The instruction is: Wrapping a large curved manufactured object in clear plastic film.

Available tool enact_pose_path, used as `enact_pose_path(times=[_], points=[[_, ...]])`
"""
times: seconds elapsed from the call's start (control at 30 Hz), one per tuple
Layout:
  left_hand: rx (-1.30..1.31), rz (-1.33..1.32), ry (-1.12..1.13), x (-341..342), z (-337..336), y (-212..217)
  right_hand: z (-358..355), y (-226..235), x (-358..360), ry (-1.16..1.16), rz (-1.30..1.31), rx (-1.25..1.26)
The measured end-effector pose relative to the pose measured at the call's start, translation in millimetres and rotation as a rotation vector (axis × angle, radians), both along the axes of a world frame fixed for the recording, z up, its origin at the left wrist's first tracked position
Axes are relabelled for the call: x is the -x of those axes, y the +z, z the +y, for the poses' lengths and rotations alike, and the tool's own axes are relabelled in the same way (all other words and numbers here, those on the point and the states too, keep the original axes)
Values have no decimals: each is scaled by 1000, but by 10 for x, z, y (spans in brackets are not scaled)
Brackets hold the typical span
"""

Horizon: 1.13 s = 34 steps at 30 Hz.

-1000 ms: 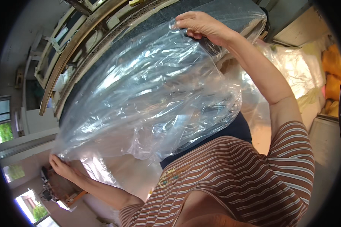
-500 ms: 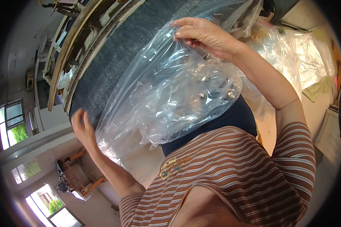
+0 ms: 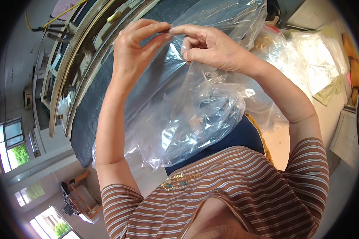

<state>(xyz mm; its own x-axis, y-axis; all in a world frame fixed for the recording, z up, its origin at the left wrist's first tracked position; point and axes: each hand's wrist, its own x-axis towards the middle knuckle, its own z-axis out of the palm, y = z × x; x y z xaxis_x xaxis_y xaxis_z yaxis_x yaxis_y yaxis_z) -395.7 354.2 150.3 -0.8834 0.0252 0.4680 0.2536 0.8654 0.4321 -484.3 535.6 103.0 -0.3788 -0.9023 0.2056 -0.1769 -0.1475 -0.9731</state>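
Clear plastic film (image 3: 175, 123), crumpled and shiny, drapes from the dark work surface (image 3: 107, 83) down over my lap. My left hand (image 3: 133, 49) is raised at the film's upper edge, thumb and index finger pinched together on it. Right beside it, my right hand (image 3: 209, 46) has its fingers curled on the same film, with the index finger stretched toward the left fingertips. The fingertips of both hands nearly meet. Whether the film there is a bag or a loose sheet, I cannot tell.
A wooden-edged frame (image 3: 62, 79) curves along the far left of the dark surface. More clear plastic (image 3: 283, 59) and a bright white bundle (image 3: 323, 59) lie at the right. On the lower left stands a wooden frame-like stand (image 3: 79, 195) near windows.
My left hand has moved up and right from the film's left side to meet the right hand, and it now pinches the film. The right hand stays near its place on the film.
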Motion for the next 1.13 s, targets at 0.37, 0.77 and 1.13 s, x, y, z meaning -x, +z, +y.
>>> enact_pose_path(times=[0.37,0.77,1.13], points=[[-1639,158,313,104,-287,-553,19,172,1056,-180,370,-160],[57,154,1414,-4009,-3419,-1084,555,-197,1680,-701,1112,-452],[107,99,1592,-5854,-4070,-1340,40,-308,2555,-461,1082,-415]])
